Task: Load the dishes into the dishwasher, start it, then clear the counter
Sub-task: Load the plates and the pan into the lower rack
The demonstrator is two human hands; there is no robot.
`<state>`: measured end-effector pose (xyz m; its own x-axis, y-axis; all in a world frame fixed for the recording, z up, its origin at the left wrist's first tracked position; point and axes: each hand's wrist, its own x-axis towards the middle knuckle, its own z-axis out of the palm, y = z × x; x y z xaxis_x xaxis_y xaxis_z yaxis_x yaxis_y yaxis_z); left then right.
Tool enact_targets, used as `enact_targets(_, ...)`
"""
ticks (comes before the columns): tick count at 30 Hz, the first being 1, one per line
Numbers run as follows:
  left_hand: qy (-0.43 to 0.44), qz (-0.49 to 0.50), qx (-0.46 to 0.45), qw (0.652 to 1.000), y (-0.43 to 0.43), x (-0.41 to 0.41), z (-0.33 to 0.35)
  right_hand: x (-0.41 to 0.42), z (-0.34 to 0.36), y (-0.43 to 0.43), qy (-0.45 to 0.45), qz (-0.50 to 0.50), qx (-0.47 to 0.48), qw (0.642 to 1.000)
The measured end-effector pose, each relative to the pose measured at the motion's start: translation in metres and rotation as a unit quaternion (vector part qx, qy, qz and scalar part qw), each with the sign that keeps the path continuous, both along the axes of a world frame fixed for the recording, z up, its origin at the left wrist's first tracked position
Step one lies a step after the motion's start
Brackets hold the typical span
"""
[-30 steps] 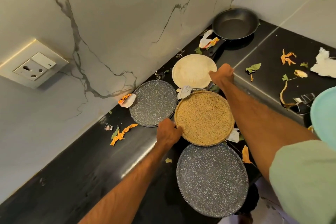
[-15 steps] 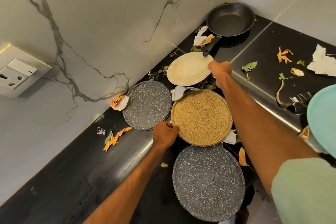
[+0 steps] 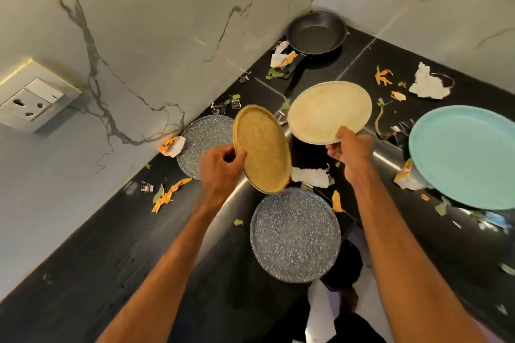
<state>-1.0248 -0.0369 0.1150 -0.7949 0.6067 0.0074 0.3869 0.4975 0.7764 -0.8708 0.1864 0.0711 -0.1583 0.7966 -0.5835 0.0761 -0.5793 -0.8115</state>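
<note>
My left hand (image 3: 221,166) grips the rim of a speckled tan plate (image 3: 262,149), which is lifted off the black counter (image 3: 83,273) and tilted steeply. My right hand (image 3: 351,147) pinches the near edge of a cream plate (image 3: 328,110), held up above the counter. One grey speckled plate (image 3: 295,234) lies flat near the counter's front edge. Another grey speckled plate (image 3: 202,142) lies by the wall, partly hidden behind my left hand and the tan plate. A turquoise plate (image 3: 468,153) sits at the right.
A black frying pan (image 3: 316,33) stands in the back corner. Torn paper (image 3: 427,85), orange peels (image 3: 170,193), leaves and wrappers are scattered over the counter. A marble wall with a white socket (image 3: 30,97) runs along the left.
Both plates have come up off the counter: the tan plate rose and tilted in my left hand, and the cream plate lifted in my right hand and moved right.
</note>
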Motion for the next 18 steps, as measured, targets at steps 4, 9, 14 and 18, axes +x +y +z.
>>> enact_targets(4,0.155,-0.085,0.010,0.984,-0.007,0.015,0.029,0.065,0.012,-0.045,0.011,-0.026,-0.012,1.000)
enact_targets(9,0.238,-0.181,0.036,0.953,-0.006,0.052,0.055,0.155,0.020,-0.081,-0.065,-0.045,0.036,0.996)
enact_targets(14,0.257,-0.316,0.055,0.912,0.002,0.119,0.076,0.253,0.029,-0.108,-0.197,-0.056,0.123,0.971)
enact_targets(18,0.258,-0.386,0.071,0.883,0.007,0.181,0.086,0.330,0.042,-0.137,-0.295,-0.023,0.194,0.935)
